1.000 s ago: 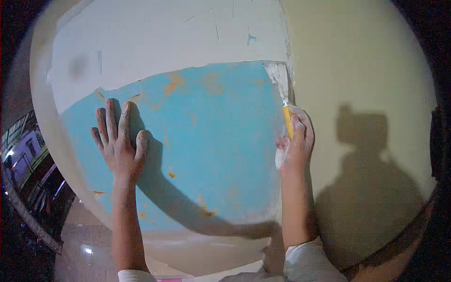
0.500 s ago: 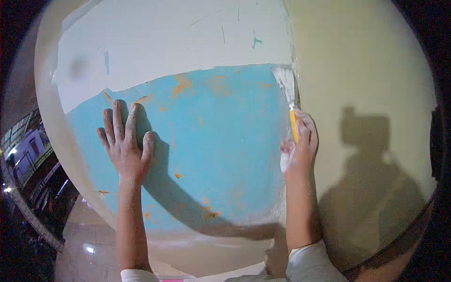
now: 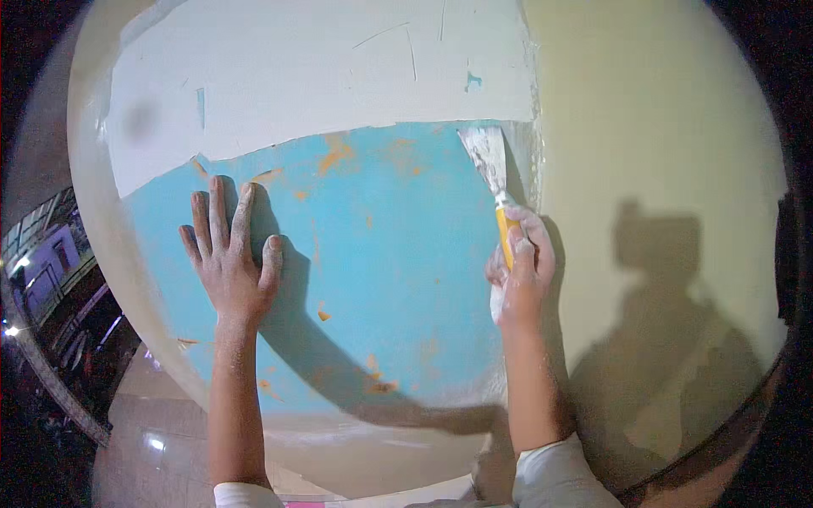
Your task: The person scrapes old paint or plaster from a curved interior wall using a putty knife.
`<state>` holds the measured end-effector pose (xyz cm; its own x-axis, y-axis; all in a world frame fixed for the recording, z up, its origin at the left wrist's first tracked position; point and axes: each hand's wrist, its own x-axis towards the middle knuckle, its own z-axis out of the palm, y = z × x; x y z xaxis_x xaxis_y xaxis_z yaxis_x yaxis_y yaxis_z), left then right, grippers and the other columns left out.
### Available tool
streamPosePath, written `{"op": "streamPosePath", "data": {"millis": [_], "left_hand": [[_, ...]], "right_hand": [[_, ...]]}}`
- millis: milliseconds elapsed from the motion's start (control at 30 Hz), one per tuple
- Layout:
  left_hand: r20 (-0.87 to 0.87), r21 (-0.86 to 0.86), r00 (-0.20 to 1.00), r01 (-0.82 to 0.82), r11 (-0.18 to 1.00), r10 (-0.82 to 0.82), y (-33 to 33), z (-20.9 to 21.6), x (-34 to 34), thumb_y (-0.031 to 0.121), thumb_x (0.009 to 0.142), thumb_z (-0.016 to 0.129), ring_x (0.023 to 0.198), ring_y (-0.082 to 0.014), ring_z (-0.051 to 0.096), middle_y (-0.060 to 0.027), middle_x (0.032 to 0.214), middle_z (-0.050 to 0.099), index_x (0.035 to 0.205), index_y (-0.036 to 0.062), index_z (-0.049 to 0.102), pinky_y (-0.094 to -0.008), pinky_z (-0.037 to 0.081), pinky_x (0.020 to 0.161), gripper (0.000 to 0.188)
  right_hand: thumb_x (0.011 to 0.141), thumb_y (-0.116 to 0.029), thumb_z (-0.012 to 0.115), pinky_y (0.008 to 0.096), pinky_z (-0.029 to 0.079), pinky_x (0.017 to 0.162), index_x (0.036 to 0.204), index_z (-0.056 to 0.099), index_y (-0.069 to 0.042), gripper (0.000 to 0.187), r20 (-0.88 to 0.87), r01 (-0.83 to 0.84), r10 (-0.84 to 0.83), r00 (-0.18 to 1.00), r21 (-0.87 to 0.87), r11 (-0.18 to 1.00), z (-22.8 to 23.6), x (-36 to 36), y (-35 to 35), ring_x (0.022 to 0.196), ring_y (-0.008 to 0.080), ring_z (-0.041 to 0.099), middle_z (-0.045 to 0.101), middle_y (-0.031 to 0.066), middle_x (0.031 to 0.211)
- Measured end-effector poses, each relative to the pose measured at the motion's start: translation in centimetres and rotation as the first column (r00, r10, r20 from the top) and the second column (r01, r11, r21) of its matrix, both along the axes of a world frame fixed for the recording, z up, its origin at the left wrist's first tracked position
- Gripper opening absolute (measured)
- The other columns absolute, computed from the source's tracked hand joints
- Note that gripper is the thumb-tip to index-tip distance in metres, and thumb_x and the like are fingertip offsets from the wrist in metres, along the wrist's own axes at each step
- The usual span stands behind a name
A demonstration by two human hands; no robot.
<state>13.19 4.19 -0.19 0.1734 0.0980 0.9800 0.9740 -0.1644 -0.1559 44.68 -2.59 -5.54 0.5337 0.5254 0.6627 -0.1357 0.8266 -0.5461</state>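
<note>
Flat against the blue patch of wall (image 3: 389, 245), my left hand (image 3: 233, 267) rests with its fingers spread and holds nothing. My right hand (image 3: 523, 258) is wrapped round the yellow handle of a putty knife (image 3: 489, 161). The knife's wide blade is smeared with white and points upward, its edge just under the border where the white coat (image 3: 313, 63) meets the blue. White dust covers my fingers. Something whitish shows at the heel of my right hand; I cannot make out what it is. Orange spots and small scrapes mark the blue surface.
To the right a cream wall (image 3: 618, 110) joins the patch along a rough whitish seam, and a shadow falls on it. A pale rounded border runs down the left side. Beyond it, at lower left, lie a tiled floor (image 3: 152, 457) and a railing with lights.
My right hand has moved the putty knife left, off the seam and onto the blue area, and its blade now faces broadside. My left hand stays on the wall in the same place.
</note>
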Motion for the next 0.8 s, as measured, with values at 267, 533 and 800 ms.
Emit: {"op": "streamPosePath", "data": {"millis": [267,533,800], "left_hand": [[-0.012,0.025,0.999,0.03,0.999,-0.03,0.4,-0.2,-0.6,0.044,0.089,0.057,0.152,-0.034,0.017,-0.0059,0.164,0.026,0.15,0.0285,0.044,-0.0625,0.009,0.119,0.064],[0.013,-0.008,0.999,0.043,0.999,-0.043,-0.6,-0.1,-0.3,0.04,0.087,0.059,0.152,-0.0341,0.016,-0.0054,0.164,0.025,0.15,0.0286,0.045,-0.0637,0.008,0.119,0.066],[-0.016,0.0,1.0,0.013,1.0,-0.013,-0.5,-0.2,-0.7,0.043,0.09,0.055,0.152,-0.0336,0.017,-0.0058,0.164,0.027,0.15,0.0263,0.044,-0.0609,0.009,0.12,0.064]], "right_hand": [[0.096,-0.008,0.047,0.0226,0.03,0.045,0.112,0.064,-0.01,0.023,-0.01,-0.045,0.046,0.999,0.023,0.999,-1.1,-1.1,-0.2,0.055,0.0041,0.035,0.058,-0.0029,0.093],[0.1,-0.011,0.044,0.0243,0.028,0.045,0.113,0.06,-0.01,0.02,0.092,-0.034,0.033,0.995,0.014,0.999,-1.1,-3.3,-0.8,0.05,0.0056,0.032,0.044,-0.003,0.07],[0.099,-0.012,0.049,0.0232,0.031,0.044,0.116,0.062,-0.011,0.022,0.102,-0.036,0.038,0.994,-0.022,0.999,0.4,-4.2,-0.9,0.05,0.0042,0.035,0.046,-0.0044,0.067]]}}
